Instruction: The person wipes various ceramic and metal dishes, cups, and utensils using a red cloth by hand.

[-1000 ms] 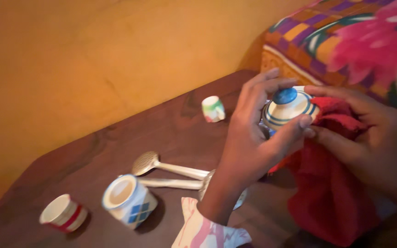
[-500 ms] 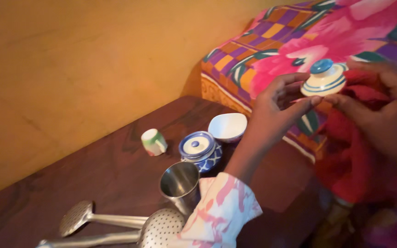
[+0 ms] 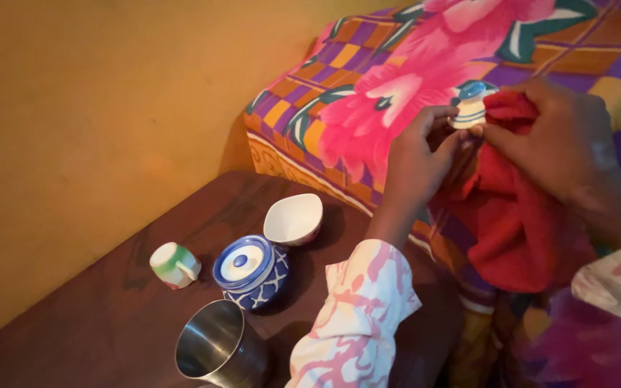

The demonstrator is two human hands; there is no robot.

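Observation:
My left hand holds a small white ceramic lid with blue stripes and a blue knob, raised in front of the flowered bedspread. My right hand grips a red cloth and presses it against the lid's right side. The cloth hangs down below both hands. Both sleeves are white with pink marks.
On the dark wooden table stand a blue-and-white lidded jar, a white bowl, a small green-and-white cup and a steel tumbler. A bright flowered bedspread borders the table on the right; an orange wall lies behind.
The view has swung right and up: the ladles and two left cups have left the frame. Both hands stay on the lid and cloth, now higher in the picture.

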